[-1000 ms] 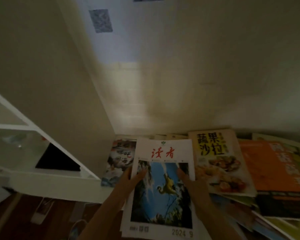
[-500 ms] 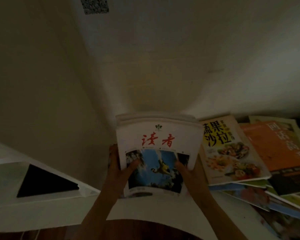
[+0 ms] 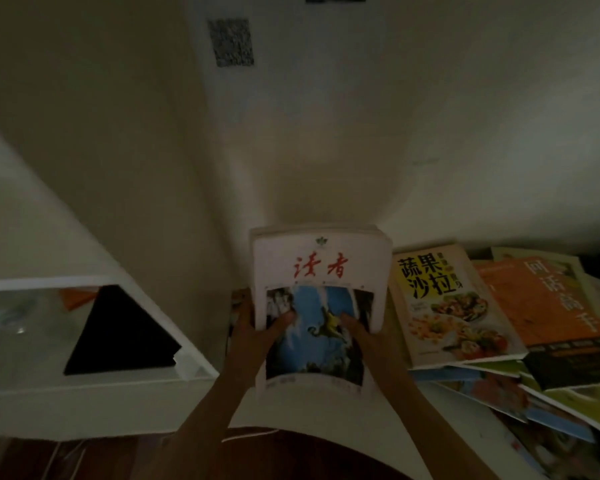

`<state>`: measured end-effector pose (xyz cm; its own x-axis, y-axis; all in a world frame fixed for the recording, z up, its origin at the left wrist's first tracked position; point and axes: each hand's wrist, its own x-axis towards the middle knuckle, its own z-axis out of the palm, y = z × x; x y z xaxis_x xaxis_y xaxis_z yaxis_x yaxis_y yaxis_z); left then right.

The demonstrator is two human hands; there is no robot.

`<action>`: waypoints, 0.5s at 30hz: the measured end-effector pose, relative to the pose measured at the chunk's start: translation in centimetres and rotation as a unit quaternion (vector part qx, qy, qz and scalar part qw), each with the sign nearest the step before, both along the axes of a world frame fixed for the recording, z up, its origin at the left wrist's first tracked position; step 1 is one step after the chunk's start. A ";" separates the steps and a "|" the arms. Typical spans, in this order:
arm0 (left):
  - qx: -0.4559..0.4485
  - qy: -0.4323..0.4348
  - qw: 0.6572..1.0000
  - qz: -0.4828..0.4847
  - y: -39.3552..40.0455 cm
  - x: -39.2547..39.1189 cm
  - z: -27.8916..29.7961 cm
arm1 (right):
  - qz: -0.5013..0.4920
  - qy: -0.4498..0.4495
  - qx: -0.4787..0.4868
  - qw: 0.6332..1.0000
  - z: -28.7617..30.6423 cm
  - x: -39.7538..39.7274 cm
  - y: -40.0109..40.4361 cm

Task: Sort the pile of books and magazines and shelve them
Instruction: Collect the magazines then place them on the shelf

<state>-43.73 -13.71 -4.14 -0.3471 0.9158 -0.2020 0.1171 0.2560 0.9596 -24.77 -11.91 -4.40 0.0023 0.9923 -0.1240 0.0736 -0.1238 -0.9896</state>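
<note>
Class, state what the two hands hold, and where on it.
Both hold the magazine stack: left hand at its left edge, right hand at its right.

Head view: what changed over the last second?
Both hands, left and right, gathered the magazine stack and tipped it from flat to nearly upright, thumbs on the cover. The salad cookbook and orange book stayed put.
</note>
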 end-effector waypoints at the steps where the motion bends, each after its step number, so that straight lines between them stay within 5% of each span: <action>1: -0.005 0.013 1.000 0.015 -0.5 0.3 0.8 | -0.006 0.000 0.013 1.000 0.6 0.4 -0.5; 15: 0.258 0.119 0.945 0.162 -17.1 4.1 22.0 | 0.143 0.088 0.189 0.967 21.8 3.5 -10.6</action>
